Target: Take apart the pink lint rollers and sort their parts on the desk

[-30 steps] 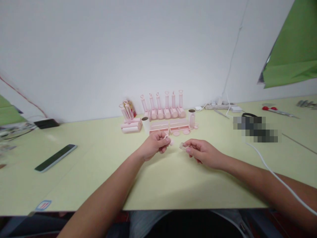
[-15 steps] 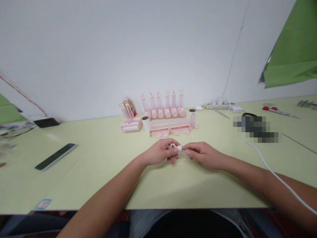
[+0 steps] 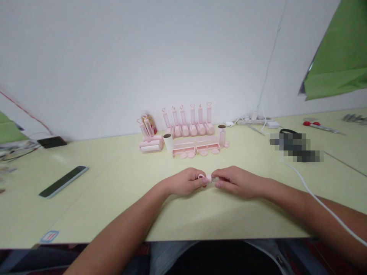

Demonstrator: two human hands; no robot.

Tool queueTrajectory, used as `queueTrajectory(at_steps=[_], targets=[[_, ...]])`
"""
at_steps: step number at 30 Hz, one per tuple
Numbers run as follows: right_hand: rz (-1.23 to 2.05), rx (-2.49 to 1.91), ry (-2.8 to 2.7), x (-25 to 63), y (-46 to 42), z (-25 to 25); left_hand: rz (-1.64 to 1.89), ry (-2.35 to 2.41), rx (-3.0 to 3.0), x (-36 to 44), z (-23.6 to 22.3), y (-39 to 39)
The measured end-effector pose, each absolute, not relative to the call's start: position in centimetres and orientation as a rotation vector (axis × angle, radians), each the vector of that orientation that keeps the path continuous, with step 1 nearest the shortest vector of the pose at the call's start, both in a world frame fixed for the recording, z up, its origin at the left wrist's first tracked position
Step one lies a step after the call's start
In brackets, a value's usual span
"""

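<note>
Head camera: your left hand (image 3: 186,181) covers much of what it grips, so only the loop and the body of the pink looped cap (image 3: 209,178) show; your right hand (image 3: 241,181) hides most of a clear piece (image 3: 213,179), and its length and far end cannot be made out; whether cap and clear piece are joined is too small to tell. Your left forearm (image 3: 123,223) is cut off by the bottom edge, your right forearm (image 3: 304,210) by the right; pixelation masks a dark object (image 3: 298,147) at the right of the frame.

The cap is just below the centre of the frame, above the surface (image 3: 123,164), between your hands; its long axis runs roughly level across the picture, loop to the left, body pointing right toward the clear piece. Your left fingers and thumb pinch the cap; your right ones are narrow, closed about the clear piece. Beyond your hands, near the centre, lie two open pink cases (image 3: 208,146), small pink discs (image 3: 203,153) before them.
</note>
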State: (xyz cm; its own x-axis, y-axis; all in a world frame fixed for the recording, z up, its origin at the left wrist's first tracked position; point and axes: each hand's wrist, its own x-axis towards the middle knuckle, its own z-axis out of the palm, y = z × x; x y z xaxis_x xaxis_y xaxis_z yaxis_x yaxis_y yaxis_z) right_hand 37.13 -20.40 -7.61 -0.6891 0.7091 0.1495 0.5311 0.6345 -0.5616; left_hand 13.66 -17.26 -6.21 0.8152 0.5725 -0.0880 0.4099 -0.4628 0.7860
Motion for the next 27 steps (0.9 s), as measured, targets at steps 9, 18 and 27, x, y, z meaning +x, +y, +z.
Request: queueTrajectory(at_steps=[9, 18, 27], targets=[[0.661, -0.980, -2.544, 37.20, -20.59, -7.81, 0.207, 0.654, 2.191, 13.70, -6.51, -17.38], [0.696, -0.972, -2.576, 37.04, -20.75, -7.95, 0.121, 0.645, 2.224, 13.70, -6.06, -17.44], [0.719, -0.937, -2.597, 36.82, -20.68, -8.35, 0.087, 0.655, 2.239, 13.59, -6.62, -17.34]])
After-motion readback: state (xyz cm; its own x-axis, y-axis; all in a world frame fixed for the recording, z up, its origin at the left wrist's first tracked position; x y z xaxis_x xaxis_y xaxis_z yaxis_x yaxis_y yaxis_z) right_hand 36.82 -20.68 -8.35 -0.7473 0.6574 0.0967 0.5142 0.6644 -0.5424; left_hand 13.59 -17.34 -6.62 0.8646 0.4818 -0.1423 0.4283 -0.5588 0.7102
